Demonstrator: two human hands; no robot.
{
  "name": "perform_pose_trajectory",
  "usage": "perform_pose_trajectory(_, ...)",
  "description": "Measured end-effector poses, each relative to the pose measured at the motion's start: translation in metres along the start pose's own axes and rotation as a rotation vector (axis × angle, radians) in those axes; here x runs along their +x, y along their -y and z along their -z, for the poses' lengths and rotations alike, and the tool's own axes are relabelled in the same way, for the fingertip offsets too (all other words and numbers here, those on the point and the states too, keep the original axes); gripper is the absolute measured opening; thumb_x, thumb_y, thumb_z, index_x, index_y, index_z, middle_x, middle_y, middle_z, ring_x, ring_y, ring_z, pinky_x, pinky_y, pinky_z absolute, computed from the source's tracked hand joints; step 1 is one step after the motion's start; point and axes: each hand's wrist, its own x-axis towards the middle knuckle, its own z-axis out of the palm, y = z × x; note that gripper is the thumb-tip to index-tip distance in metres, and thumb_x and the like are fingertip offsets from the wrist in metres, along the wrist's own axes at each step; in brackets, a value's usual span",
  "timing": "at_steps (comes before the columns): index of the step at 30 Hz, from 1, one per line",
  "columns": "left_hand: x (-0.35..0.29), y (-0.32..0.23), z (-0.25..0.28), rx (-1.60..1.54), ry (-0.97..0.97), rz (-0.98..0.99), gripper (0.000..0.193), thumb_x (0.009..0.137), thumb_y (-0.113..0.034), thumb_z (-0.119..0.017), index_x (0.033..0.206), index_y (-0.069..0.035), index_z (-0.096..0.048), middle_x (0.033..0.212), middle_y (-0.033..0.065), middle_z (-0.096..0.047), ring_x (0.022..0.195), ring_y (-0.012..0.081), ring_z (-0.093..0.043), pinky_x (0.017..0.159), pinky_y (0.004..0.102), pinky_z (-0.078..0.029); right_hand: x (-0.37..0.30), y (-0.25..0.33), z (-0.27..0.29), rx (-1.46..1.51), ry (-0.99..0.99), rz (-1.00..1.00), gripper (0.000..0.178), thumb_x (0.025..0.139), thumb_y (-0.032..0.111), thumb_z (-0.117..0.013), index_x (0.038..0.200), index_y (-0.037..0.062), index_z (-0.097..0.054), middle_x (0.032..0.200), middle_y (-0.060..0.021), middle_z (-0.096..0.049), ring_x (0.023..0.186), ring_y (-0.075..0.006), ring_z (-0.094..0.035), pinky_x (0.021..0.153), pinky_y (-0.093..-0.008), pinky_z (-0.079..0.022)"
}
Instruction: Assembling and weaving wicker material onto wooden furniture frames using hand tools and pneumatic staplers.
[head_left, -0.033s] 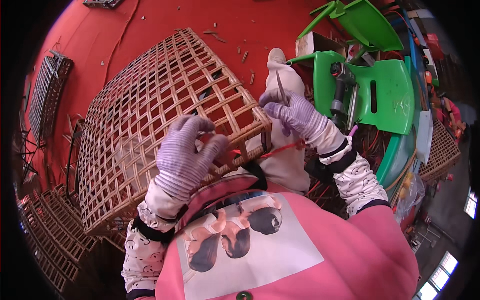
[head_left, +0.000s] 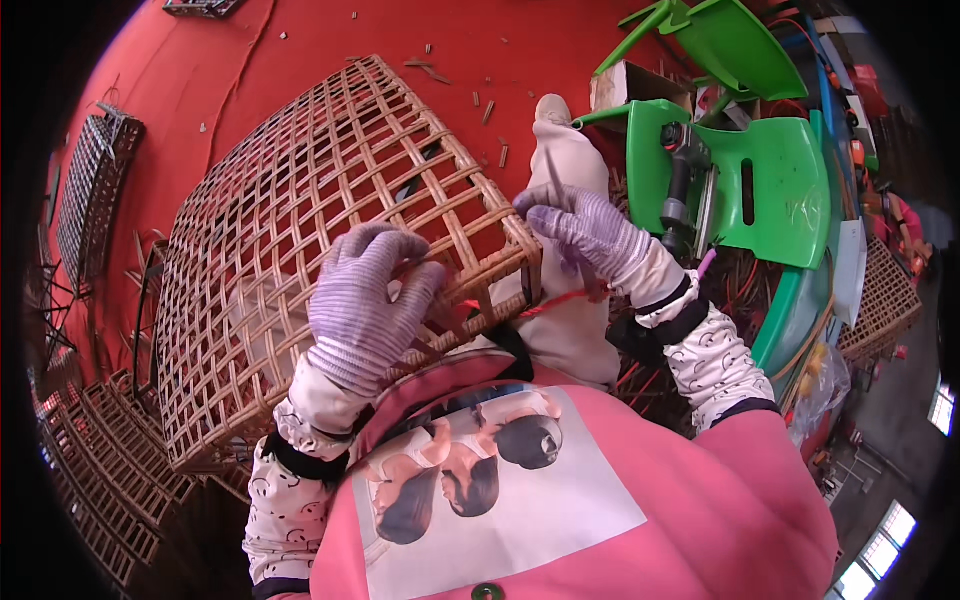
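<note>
A brown woven rattan-like frame point(head_left: 330, 190) with an open lattice leans across my lap on the left. My left hand point(head_left: 368, 300), in a striped lilac glove, rests at its near edge, fingers curled in a pinch. Whatever lies between those fingertips is too small to make out. Beyond the frame's right corner, my right hand point(head_left: 590, 228), gloved alike, is closed around a thin pointed metal tool point(head_left: 553, 172). The tool's tip sticks up above the fist; the rest is mostly hidden by the glove.
At the right a green plastic chair point(head_left: 775, 190) holds a black and grey power tool point(head_left: 684, 185). Another green chair point(head_left: 735, 50) lies behind a cardboard box point(head_left: 640, 85). Wood scraps point(head_left: 488, 111) dot the red floor point(head_left: 310, 40). More woven panels point(head_left: 110, 470) stand at lower left.
My right hand and its pointed tool have shifted and tilted slightly to the left. My left fingers have moved a little over the frame's near edge.
</note>
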Motion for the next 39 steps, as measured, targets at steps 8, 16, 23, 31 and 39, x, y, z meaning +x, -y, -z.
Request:
perform_pose_trajectory(8,0.024,0.006,-0.011,0.085,0.353,-0.18,0.016,0.072,-0.016,-0.062,0.082,-0.004,-0.063,0.119,0.0161,-0.05,0.119,0.0404,-0.035,0.097,0.0443,-0.033,0.001,-0.021,0.007,0.074,0.075,0.011,0.029,0.083,0.027,-0.057,0.099,0.0037,-0.051,0.063,0.0002,-0.051,0.045,-0.0075,-0.046,0.042,-0.0205,-0.036)
perform_pose_trajectory(16,0.021,0.013,-0.004,0.055,0.513,-0.254,0.047,0.056,-0.015,-0.07,0.099,0.001,-0.058,0.131,0.0195,-0.037,0.127,0.0407,-0.022,0.103,0.0428,-0.025,-0.045,-0.059,-0.042,-0.601,0.254,0.123,0.041,0.087,0.038,-0.047,0.079,-0.0007,-0.057,0.071,-0.0197,-0.056,0.071,-0.0332,-0.057,0.064,-0.0373,-0.044)
perform_pose_trajectory(23,0.015,0.021,-0.009,0.124,0.47,-0.334,0.051,0.057,-0.015,-0.067,0.104,0.001,-0.055,0.13,0.0192,-0.038,0.127,0.0384,-0.025,0.103,0.0413,-0.026,-0.051,-0.057,-0.079,0.184,0.128,-0.375,0.033,0.087,0.038,-0.047,0.075,0.0078,-0.054,0.054,0.0004,-0.045,0.04,-0.008,-0.04,0.038,-0.0217,-0.03)
perform_pose_trajectory(31,0.003,0.018,-0.028,0.31,0.224,-0.353,0.053,0.061,-0.023,-0.07,0.109,-0.006,-0.057,0.118,0.0089,-0.048,0.111,0.0272,-0.043,0.093,0.036,-0.038,-0.062,-0.08,-0.116,0.484,-0.191,0.012,0.028,0.086,0.037,-0.051,0.079,0.0096,-0.052,0.054,0.003,-0.042,0.036,-0.0076,-0.032,0.033,-0.022,-0.023)
perform_pose_trajectory(39,0.001,0.023,-0.031,0.325,0.215,-0.34,0.049,0.061,-0.025,-0.072,0.105,-0.008,-0.059,0.105,0.0099,-0.052,0.1,0.0279,-0.048,0.086,0.036,-0.041,-0.066,-0.069,-0.107,0.27,-0.103,-0.002,0.035,0.086,0.04,-0.05,0.074,0.0073,-0.052,0.054,0.0005,-0.044,0.037,-0.0094,-0.036,0.033,-0.024,-0.028)
